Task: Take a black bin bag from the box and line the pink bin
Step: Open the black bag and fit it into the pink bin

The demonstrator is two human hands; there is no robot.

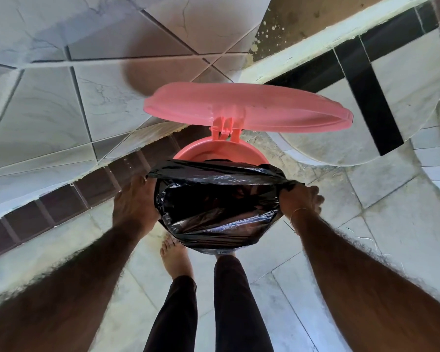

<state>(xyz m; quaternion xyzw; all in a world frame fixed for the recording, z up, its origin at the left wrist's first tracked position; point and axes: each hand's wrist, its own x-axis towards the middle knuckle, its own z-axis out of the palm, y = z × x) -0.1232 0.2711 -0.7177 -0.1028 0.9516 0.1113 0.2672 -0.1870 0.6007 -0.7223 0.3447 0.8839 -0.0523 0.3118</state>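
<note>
The pink bin (220, 151) stands on the floor in front of me, its round lid (247, 106) hinged up and open at the far side. A black bin bag (216, 204) is spread over the bin's mouth, its opening folded over the near rim; only the far rim shows pink. My left hand (134, 199) grips the bag's edge at the bin's left side. My right hand (301, 199) holds a bunched piece of the bag's edge at the right side. The box is not in view.
The bin stands in a corner, with a tiled wall to the left with a dark tile band (61, 199) at its foot. A white ledge with black tiles (361, 97) runs behind and to the right. My bare foot (174, 252) and dark trouser legs are just below the bin.
</note>
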